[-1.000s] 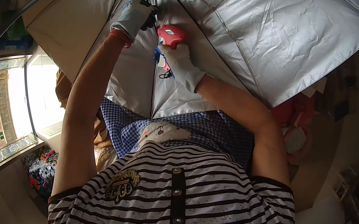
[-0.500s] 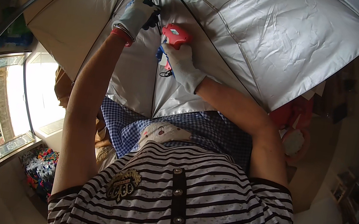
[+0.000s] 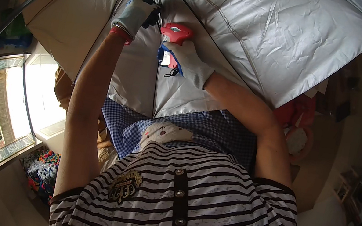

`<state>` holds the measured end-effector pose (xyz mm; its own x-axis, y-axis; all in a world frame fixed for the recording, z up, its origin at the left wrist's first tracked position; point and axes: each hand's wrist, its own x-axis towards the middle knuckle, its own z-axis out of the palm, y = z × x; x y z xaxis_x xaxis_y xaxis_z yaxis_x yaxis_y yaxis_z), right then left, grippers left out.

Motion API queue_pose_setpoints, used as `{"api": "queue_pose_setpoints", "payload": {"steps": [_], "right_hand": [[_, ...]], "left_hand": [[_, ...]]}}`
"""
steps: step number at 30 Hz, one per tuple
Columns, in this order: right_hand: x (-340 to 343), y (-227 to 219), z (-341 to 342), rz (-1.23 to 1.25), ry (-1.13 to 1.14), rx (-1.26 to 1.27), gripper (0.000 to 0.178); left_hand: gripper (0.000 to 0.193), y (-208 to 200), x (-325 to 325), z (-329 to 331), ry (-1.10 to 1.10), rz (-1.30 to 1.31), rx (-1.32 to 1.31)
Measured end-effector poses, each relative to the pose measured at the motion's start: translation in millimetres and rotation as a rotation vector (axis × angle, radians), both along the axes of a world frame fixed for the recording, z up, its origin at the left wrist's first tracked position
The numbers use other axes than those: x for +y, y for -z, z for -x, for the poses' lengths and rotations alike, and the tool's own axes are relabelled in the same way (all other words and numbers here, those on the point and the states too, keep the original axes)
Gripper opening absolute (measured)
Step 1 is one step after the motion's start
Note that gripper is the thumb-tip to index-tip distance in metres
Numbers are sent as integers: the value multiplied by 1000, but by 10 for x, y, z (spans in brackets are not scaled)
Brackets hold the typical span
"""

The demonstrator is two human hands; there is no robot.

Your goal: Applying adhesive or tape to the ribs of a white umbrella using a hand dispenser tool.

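An open umbrella [image 3: 295, 46] with silver lining and thin dark ribs spreads across the top of the view, its inside facing me. My left hand [image 3: 137, 15], in a white glove with dark fingertips, is closed on a dark rib where several ribs run together. Its fingertips partly hide the spot. In my right hand [image 3: 191, 62], also gloved, is a red tagging gun [image 3: 176, 32] with a pale part at its grip and a small black loop below. Its front end points toward the left hand, close to the rib and cloth. Any needle is too small to make out.
A blue checked apron [image 3: 229, 137] covers my lap under the umbrella's lower edge. At the left is a bright window [image 3: 11, 105], with a heap of colourful material [image 3: 42, 167] beneath it. Red items and a roll-like round thing [image 3: 297, 141] lie at the right, beyond my elbow.
My right hand and the tagging gun have shifted slightly, the wrist moving a little to the right. My left hand has moved slightly up and left, still at the ribs.
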<state>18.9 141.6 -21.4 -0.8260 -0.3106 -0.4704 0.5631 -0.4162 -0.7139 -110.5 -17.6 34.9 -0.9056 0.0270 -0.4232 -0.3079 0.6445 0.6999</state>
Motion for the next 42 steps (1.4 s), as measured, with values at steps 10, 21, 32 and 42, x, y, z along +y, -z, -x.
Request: {"api": "queue_pose_setpoints", "payload": {"steps": [10, 21, 32, 42], "right_hand": [[126, 737, 388, 307, -230, 120, 16], [14, 447, 330, 270, -82, -101, 18], [35, -127, 363, 52, 143, 383, 32], [79, 211, 423, 88, 87, 276, 24]], "left_hand": [[22, -162, -20, -12, 250, -169, 79], [17, -230, 92, -94, 159, -37, 63], [40, -725, -1061, 368, 357, 1027, 542], [40, -38, -99, -190, 54, 586, 363]]}}
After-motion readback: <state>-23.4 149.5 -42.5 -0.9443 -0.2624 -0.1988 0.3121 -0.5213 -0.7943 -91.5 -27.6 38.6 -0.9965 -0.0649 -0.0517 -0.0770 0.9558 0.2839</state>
